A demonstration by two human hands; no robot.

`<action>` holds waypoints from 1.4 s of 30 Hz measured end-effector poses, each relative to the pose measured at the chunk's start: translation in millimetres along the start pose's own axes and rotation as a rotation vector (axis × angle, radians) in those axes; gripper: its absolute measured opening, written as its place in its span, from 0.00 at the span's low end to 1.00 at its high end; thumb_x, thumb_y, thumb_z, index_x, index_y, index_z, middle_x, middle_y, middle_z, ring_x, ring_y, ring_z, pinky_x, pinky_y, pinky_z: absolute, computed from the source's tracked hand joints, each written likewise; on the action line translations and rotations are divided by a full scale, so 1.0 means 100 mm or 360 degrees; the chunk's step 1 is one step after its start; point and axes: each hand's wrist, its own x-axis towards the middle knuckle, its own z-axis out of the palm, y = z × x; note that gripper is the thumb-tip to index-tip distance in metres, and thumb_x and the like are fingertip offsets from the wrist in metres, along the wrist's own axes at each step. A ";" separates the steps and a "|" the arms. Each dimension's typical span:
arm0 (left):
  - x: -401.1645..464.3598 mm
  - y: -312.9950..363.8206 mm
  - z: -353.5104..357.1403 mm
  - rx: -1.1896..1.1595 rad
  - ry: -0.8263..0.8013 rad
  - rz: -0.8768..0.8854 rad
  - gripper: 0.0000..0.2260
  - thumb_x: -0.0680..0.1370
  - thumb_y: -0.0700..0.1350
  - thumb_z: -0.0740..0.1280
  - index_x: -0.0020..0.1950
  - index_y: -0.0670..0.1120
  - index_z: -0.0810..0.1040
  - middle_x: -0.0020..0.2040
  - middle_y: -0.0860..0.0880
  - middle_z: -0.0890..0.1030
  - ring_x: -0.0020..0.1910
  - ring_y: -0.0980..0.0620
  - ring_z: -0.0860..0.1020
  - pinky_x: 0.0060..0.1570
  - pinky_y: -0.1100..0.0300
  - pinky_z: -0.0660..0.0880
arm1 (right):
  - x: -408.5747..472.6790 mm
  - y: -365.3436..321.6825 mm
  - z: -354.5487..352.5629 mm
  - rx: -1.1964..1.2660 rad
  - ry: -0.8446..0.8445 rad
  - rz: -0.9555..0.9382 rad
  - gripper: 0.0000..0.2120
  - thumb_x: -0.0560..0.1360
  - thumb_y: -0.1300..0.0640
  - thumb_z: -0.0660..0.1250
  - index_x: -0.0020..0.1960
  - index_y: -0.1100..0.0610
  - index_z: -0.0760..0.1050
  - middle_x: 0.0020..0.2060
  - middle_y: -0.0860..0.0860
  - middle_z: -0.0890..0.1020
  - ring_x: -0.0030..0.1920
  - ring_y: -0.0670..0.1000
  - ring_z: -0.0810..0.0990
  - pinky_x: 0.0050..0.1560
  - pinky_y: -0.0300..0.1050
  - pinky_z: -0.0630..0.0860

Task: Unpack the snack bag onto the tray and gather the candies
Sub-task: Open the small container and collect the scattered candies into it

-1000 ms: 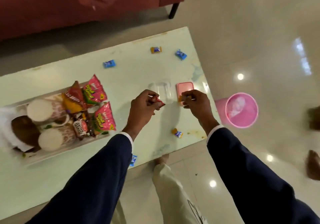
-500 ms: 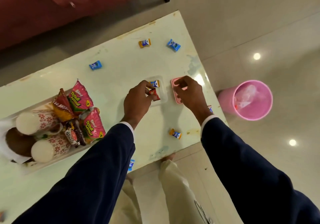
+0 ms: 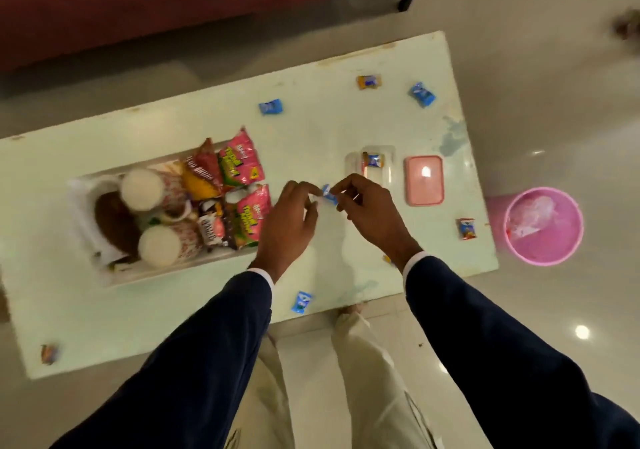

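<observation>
Where the tray (image 3: 104, 185) holds pink packets (image 3: 241, 164) whose yellow lettering is too blurred to read, left hand (image 3: 289, 220) and right hand (image 3: 372, 213) pinch one blue candy (image 3: 329, 195) between them. Right of it, a clear container (image 3: 389, 168) holds a candy beside a pink lid (image 3: 424, 180).

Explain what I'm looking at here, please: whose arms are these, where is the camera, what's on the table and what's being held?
There is no machine: a person wears a camera on the head, looking down at their own arms in dark sleeves. The left hand and right hand pinch one small blue candy between them above the pale table. To the left a white tray holds snack packets and two cups. Ahead lies a clear box with a candy in it, and beside it a pink lid. More wrapped candies lie scattered on the table. A pink bin stands on the floor.
</observation>
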 end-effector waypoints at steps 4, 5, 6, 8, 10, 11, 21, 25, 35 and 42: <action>-0.67 -0.51 -0.48 -0.0046 0.0228 -0.0137 0.07 0.80 0.39 0.65 0.57 0.47 0.77 0.53 0.53 0.74 0.43 0.53 0.76 0.37 0.56 0.72 | -0.11 -0.43 0.83 -0.0208 -0.0331 -0.0172 0.07 0.78 0.62 0.65 0.51 0.53 0.80 0.39 0.49 0.83 0.40 0.50 0.82 0.46 0.50 0.79; -0.87 -0.68 -0.59 -0.0039 0.0281 -0.0226 0.06 0.79 0.39 0.65 0.56 0.47 0.75 0.53 0.52 0.75 0.43 0.51 0.77 0.37 0.55 0.72 | -0.14 -0.52 1.07 -0.0252 -0.0394 -0.0204 0.07 0.78 0.62 0.65 0.51 0.53 0.80 0.39 0.49 0.83 0.40 0.50 0.82 0.46 0.49 0.78; -1.04 -0.83 -0.67 -0.0029 0.0319 -0.0322 0.06 0.79 0.40 0.64 0.55 0.48 0.74 0.52 0.52 0.74 0.40 0.51 0.76 0.35 0.55 0.71 | -0.18 -0.59 1.27 -0.0275 -0.0444 -0.0225 0.07 0.77 0.63 0.65 0.51 0.54 0.80 0.39 0.49 0.83 0.39 0.49 0.81 0.45 0.48 0.78; -1.45 -1.25 -0.91 -0.0038 0.0413 -0.0516 0.06 0.79 0.42 0.64 0.54 0.50 0.73 0.51 0.56 0.71 0.35 0.58 0.73 0.33 0.60 0.67 | -0.26 -0.74 1.79 -0.0322 -0.0585 -0.0262 0.08 0.78 0.64 0.65 0.50 0.53 0.79 0.38 0.50 0.83 0.38 0.47 0.80 0.43 0.47 0.77; -1.88 -1.74 -1.16 -0.0079 0.0492 -0.0672 0.10 0.78 0.41 0.64 0.56 0.53 0.75 0.53 0.59 0.69 0.36 0.65 0.72 0.36 0.66 0.65 | -0.38 -0.88 2.37 -0.0396 -0.0727 -0.0316 0.08 0.78 0.63 0.64 0.50 0.52 0.79 0.36 0.49 0.83 0.37 0.45 0.80 0.41 0.46 0.78; -2.03 -1.92 -1.25 -0.0097 0.0527 -0.0732 0.12 0.78 0.40 0.64 0.58 0.54 0.76 0.54 0.59 0.70 0.37 0.64 0.73 0.38 0.66 0.67 | -0.41 -0.92 2.55 -0.0412 -0.0768 -0.0322 0.08 0.79 0.63 0.64 0.50 0.51 0.79 0.36 0.48 0.83 0.36 0.42 0.80 0.41 0.43 0.78; -2.99 -3.62 -2.10 -0.0091 0.0616 -0.1708 0.22 0.75 0.43 0.72 0.68 0.48 0.72 0.69 0.44 0.68 0.64 0.38 0.75 0.59 0.41 0.74 | -0.84 -0.86 4.10 -0.0822 -0.1068 -0.0268 0.07 0.77 0.57 0.66 0.47 0.46 0.79 0.38 0.45 0.82 0.39 0.47 0.81 0.41 0.46 0.79; -3.11 -4.03 -2.16 0.0095 0.0550 -0.1715 0.23 0.79 0.49 0.71 0.71 0.47 0.68 0.69 0.43 0.69 0.61 0.36 0.76 0.58 0.40 0.74 | -0.89 -0.61 4.31 -0.1168 -0.0992 -0.0340 0.07 0.76 0.56 0.68 0.53 0.47 0.77 0.45 0.44 0.79 0.46 0.47 0.77 0.51 0.49 0.77; -2.94 -4.45 -2.14 -0.0334 0.0518 -0.1340 0.09 0.79 0.45 0.69 0.57 0.46 0.74 0.53 0.44 0.80 0.49 0.43 0.79 0.51 0.50 0.75 | -0.92 -0.43 3.80 -0.0923 -0.0506 -0.0150 0.15 0.76 0.64 0.68 0.57 0.47 0.76 0.50 0.46 0.73 0.45 0.51 0.79 0.43 0.38 0.78; -2.80 -3.86 -1.88 -0.0823 0.0421 -0.1022 0.11 0.80 0.37 0.63 0.55 0.53 0.78 0.44 0.52 0.82 0.38 0.60 0.80 0.44 0.67 0.76 | -0.89 -0.21 3.37 -0.1270 -0.0654 -0.0005 0.22 0.69 0.54 0.79 0.60 0.50 0.76 0.59 0.51 0.71 0.59 0.56 0.72 0.60 0.46 0.70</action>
